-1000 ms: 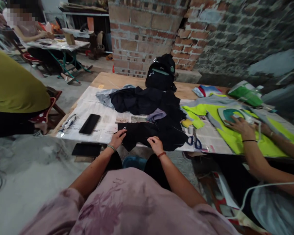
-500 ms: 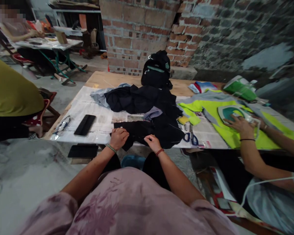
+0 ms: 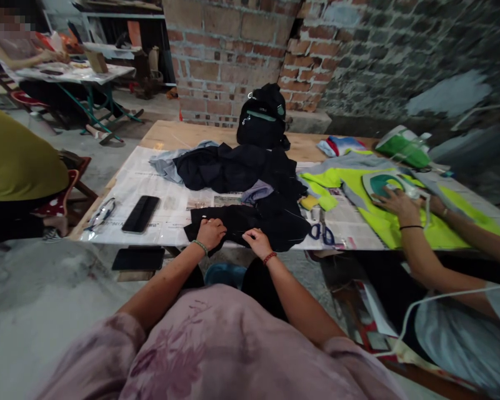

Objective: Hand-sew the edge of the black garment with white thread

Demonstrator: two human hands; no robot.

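A dark garment (image 3: 281,219) lies along the near edge of the table, one narrow black part stretched out to the left. My left hand (image 3: 211,232) is closed on that black cloth, fingers bent over its edge. To the right, my right hand (image 3: 257,242) is pinched, thumb against fingertips, just at the cloth's front edge. Whatever the pinch holds is too small to make out. Blue-handled scissors (image 3: 327,235) rest to the right of the garment. Behind it lies a heap of dark clothes (image 3: 229,166) with a grey-blue piece under it.
A phone (image 3: 140,214) and eyeglasses (image 3: 101,214) lie on newspaper at the left. Beyond the clothes stands a black backpack (image 3: 263,118). At right, a co-worker's hands move an iron (image 3: 381,183) over a yellow-grey garment (image 3: 369,216). Another person in an olive top sits at left.
My left hand has shifted right along the black cloth, closer to my right hand. My right hand keeps its pinch in nearly the same place. The whole view has swung slightly.
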